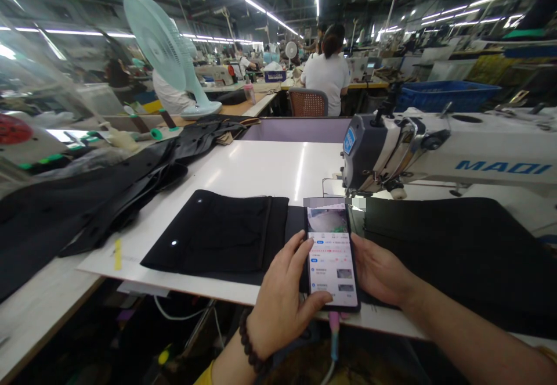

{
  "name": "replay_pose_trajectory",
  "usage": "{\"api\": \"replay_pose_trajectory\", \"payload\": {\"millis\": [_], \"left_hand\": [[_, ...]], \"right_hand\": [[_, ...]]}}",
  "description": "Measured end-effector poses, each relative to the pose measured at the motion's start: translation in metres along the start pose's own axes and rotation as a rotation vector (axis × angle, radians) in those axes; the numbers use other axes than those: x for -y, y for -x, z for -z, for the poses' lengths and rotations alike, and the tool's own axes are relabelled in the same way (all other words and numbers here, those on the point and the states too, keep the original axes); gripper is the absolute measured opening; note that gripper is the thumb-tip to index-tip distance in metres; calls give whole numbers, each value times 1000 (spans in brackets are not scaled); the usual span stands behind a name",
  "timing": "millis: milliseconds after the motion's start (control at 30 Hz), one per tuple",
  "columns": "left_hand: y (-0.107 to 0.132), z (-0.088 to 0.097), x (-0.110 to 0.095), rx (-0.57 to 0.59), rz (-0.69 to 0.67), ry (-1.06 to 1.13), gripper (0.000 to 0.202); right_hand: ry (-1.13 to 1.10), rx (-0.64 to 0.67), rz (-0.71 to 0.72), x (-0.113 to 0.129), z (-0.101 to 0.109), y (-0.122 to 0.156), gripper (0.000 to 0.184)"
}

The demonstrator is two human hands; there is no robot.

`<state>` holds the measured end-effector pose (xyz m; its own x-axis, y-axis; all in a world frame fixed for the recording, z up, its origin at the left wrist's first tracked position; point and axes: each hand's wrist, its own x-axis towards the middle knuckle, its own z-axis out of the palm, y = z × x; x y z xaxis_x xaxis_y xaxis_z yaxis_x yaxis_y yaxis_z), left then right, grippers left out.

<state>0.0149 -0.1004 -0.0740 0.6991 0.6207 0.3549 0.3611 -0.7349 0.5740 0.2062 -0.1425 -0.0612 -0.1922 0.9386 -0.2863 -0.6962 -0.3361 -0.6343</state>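
A smartphone (331, 257) with a lit screen is held upright over the near edge of the white sewing table (261, 170). My left hand (282, 298) wraps its left side, thumb lying across the lower screen; a bead bracelet circles that wrist. My right hand (380, 272) cups the phone's right edge from behind. A cable hangs from the phone's bottom. Under the phone lies a black fabric piece (221, 234) with small white snaps.
A white sewing machine (435, 153) stands at the right, with black cloth (456, 245) spread below it. A heap of black garments (87, 199) lies left. A pale green fan (165, 54) stands behind. A person in white (328, 77) sits ahead.
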Motion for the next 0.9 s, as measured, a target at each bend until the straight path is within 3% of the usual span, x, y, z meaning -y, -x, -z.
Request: {"api": "replay_pose_trajectory", "payload": {"millis": [567,900], "left_hand": [[-1,3,-13,42,6,-36,78],[0,-8,-24,9,27,43,91]], "right_hand": [[8,-36,-4,1,-1,2,29],[48,-10,-6,2,-2,2,30]]}}
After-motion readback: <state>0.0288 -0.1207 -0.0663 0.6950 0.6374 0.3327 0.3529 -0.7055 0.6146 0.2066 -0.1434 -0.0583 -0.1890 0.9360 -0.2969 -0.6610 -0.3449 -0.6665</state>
